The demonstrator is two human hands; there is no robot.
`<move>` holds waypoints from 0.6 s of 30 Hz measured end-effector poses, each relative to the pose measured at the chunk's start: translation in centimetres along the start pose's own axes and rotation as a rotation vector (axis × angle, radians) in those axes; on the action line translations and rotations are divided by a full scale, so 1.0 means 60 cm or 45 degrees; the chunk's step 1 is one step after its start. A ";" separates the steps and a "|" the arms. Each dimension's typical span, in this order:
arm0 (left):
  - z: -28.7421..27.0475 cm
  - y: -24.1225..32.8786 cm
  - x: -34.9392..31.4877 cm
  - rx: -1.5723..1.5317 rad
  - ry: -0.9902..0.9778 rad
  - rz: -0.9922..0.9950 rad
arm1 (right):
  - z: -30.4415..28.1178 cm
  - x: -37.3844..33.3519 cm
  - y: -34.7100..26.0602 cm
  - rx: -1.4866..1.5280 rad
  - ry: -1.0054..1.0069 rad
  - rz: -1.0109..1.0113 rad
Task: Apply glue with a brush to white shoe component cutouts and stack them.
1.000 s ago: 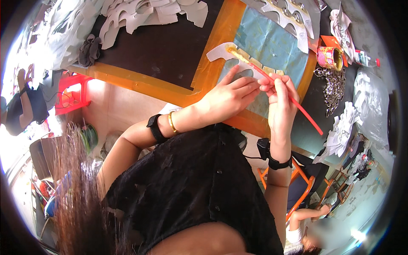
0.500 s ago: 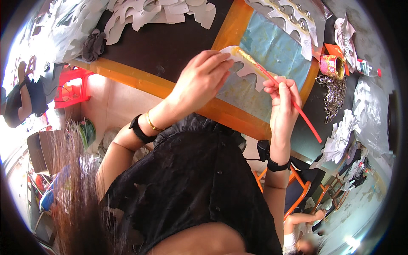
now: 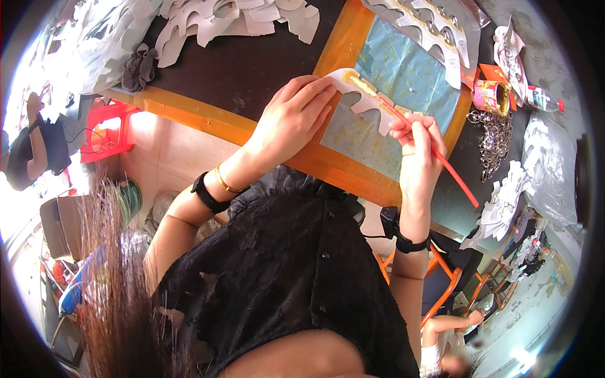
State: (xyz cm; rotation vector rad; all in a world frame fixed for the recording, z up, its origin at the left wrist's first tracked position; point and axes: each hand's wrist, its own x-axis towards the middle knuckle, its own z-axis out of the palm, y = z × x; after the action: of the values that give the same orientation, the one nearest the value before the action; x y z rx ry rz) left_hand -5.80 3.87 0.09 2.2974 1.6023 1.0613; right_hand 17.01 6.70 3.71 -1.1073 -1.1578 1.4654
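at the far left edge, a person in dark clothing (image 3: 39, 151) is showing beside a red plastic stool (image 3: 107, 129). above the stool, a bright heap of white cut pieces (image 3: 104, 47) is spreading, and a crumpled dark gray cloth (image 3: 138, 68) is lying just beside it. farther right, a loose pile of white scalloped cutouts (image 3: 220, 22) is resting on the dark tabletop (image 3: 233, 82), and orange-brown tape (image 3: 189, 118) is lining the table's near edge.

your left hand (image 3: 287, 120) is stretching its fingers nearly straight and close together, their tips touching the left end of a white scalloped strip (image 3: 365, 105); whether your thumb is pinching from below, the view is not showing. that strip is lying over the left part of a blue sheet (image 3: 409, 63), with yellow smears marking its upper edge. your right hand (image 3: 421, 148) is gripping a red stick (image 3: 457, 179) between thumb and curled fingers, and the stick's yellow-coated end is slanting over that edge.

above your right hand, ring-fitted scalloped strips (image 3: 452, 69) are lying on the sheet's far side. farther right, an open tin (image 3: 489, 97) is sitting by a metal chain (image 3: 495, 142), and a red-capped bottle (image 3: 541, 99) is lying near a clear plastic bag (image 3: 551, 176).
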 end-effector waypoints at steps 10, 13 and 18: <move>-0.003 0.003 0.002 -0.012 -0.003 -0.014 | 0.005 0.004 -0.003 -0.001 0.123 0.048; -0.003 0.003 0.002 -0.004 0.006 -0.007 | 0.004 0.005 -0.004 0.003 0.049 0.042; -0.002 0.003 0.002 -0.001 0.001 -0.010 | 0.006 0.008 0.002 0.043 0.087 0.047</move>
State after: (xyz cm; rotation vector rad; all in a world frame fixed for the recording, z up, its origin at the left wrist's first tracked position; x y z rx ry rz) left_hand -5.68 3.88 0.34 2.2886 1.6099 1.0604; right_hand 16.58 7.09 3.57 -1.1521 -1.0671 1.4591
